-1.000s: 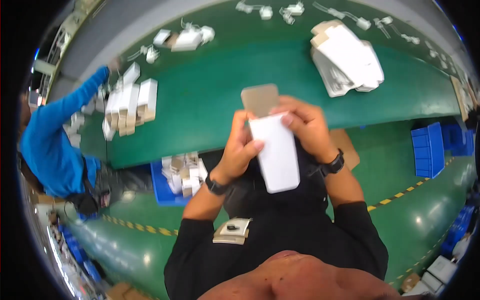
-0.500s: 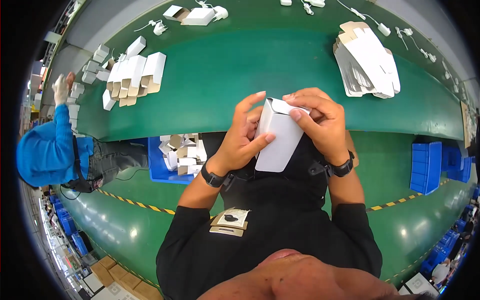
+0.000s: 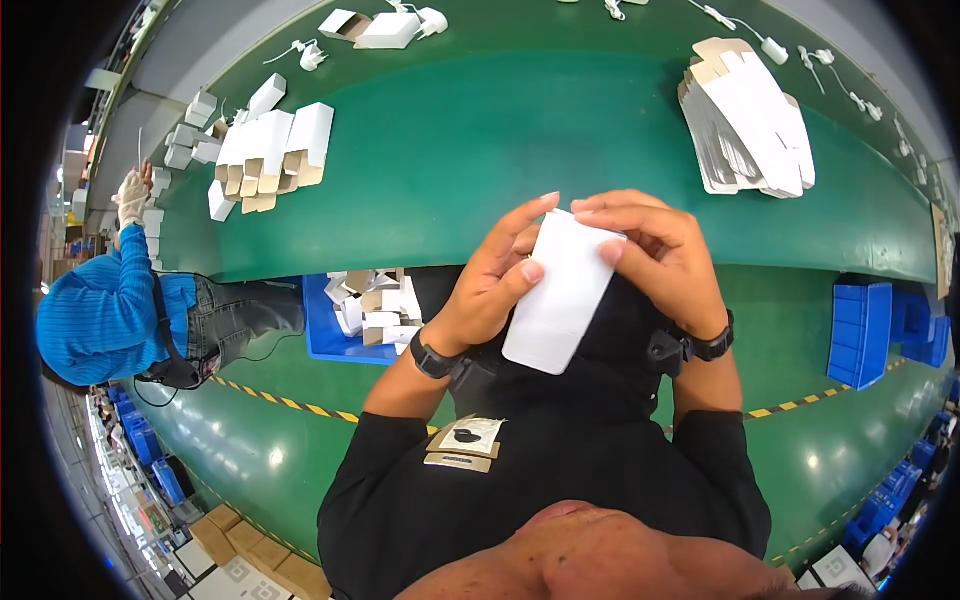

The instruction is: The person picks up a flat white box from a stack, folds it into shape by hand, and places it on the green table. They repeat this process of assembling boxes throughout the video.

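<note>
Between my hands I hold a small white cardboard box [image 3: 562,295] in front of the green table's near edge. My left hand [image 3: 497,270] grips its left side, thumb on the broad face and fingers behind. On the upper right, my right hand [image 3: 665,250] pinches the top end, thumb on the front and fingertips along the top edge. The box leans with its top toward the table, and that end appears closed. Both hands wear black wrist straps.
On the green table [image 3: 480,150] lie a stack of flattened white cartons [image 3: 750,125], a group of open white boxes [image 3: 270,150] and white chargers [image 3: 430,22]. A blue bin [image 3: 350,345] of small boxes stands below. Blue crates [image 3: 860,330] are at right; a co-worker in blue [image 3: 95,315] is at left.
The box has come a little lower and turned so its broad face shows more. The top flap, visible before, is no longer seen raised. The right hand has shifted slightly right.
</note>
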{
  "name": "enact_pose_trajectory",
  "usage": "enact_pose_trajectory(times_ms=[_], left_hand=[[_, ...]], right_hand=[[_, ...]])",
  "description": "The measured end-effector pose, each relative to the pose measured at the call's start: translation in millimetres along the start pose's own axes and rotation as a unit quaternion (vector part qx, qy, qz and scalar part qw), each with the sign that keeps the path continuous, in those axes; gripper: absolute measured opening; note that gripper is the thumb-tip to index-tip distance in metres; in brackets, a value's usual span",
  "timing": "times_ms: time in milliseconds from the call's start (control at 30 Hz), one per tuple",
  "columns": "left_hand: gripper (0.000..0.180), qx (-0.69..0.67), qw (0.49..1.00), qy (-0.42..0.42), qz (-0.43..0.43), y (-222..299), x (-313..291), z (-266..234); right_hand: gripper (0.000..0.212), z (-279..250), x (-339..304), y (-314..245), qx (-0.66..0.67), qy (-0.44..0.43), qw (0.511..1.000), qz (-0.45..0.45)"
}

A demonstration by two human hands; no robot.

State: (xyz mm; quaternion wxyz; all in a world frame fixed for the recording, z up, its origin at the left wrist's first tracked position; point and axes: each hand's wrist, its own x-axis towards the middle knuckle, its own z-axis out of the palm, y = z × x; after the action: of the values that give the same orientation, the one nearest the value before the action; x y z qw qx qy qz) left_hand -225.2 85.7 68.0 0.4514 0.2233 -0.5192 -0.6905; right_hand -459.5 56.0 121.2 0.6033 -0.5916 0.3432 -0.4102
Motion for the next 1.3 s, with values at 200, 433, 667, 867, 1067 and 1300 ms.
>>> enact_pose_trajectory(times_ms=[200, 433, 667, 867, 1067, 1300], left_hand=[[0.055, -0.058, 0.998, 0.012, -0.023, -7, 16, -3], [0.051, 0.388, 0.913, 0.086, 0.095, 32, 94, -53], [0.061, 0.753, 0.617, 0.173, 0.146, 21, 192, -200], [0.052, 0.636, 0.706, 0.279, 0.138, -22, 217, -211], [0.046, 0.479, 0.858, 0.118, 0.142, 16, 173, -103], [0.063, 0.156, 0.987, -0.007, 0.033, 21, 95, 13]], right_hand=[[0.030, -10, 8, 19, -0.147, -0.011, 0.984, -0.102], [0.039, -54, 19, -9, -0.566, 0.274, 0.753, -0.192], [0.034, -112, 25, 12, -0.742, 0.334, 0.582, 0.002], [0.023, -131, 10, 7, -0.732, 0.351, 0.578, -0.082], [0.019, -136, 6, -2, -0.725, 0.322, 0.607, -0.031], [0.019, -90, 3, -28, -0.766, 0.302, 0.520, -0.226]])
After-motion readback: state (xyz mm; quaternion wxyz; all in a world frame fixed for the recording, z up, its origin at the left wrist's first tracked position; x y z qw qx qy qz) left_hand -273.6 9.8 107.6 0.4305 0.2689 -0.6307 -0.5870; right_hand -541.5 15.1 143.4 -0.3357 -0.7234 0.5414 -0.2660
